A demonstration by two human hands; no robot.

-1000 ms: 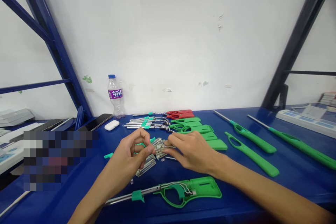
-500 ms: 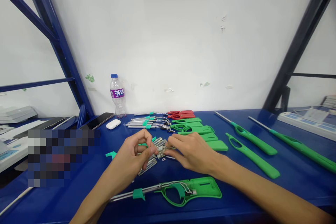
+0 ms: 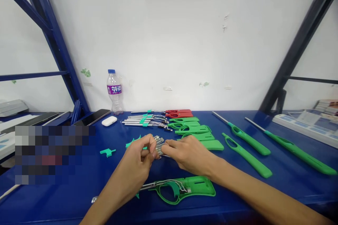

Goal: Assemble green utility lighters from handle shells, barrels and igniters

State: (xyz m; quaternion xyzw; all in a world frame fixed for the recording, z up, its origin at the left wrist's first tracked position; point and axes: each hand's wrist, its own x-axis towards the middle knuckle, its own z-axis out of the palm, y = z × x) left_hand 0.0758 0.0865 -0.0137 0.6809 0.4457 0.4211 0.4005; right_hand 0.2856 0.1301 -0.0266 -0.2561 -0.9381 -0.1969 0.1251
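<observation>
My left hand (image 3: 138, 160) and my right hand (image 3: 186, 153) meet over the blue table (image 3: 290, 182), both pinching a bundle of small clear and metal lighter parts (image 3: 158, 145). Fingers of both hands are closed on the bundle, which hides most of it. Just in front of my hands lies an open green lighter half-shell (image 3: 185, 188) with a metal tube and wires inside. A small green trigger piece (image 3: 107, 152) lies to the left.
Behind my hands lie metal tubes (image 3: 142, 121), red shells (image 3: 179, 113) and green shells (image 3: 195, 130). Three long green lighters (image 3: 245, 153) lie to the right. A water bottle (image 3: 114, 91), a phone (image 3: 92, 116) and a white earbud case (image 3: 109, 121) stand at the back left.
Both hands have drawn the bundle of parts slightly up and closer together. The view shifted a little to the right; the loose parts on the table below are now covered.
</observation>
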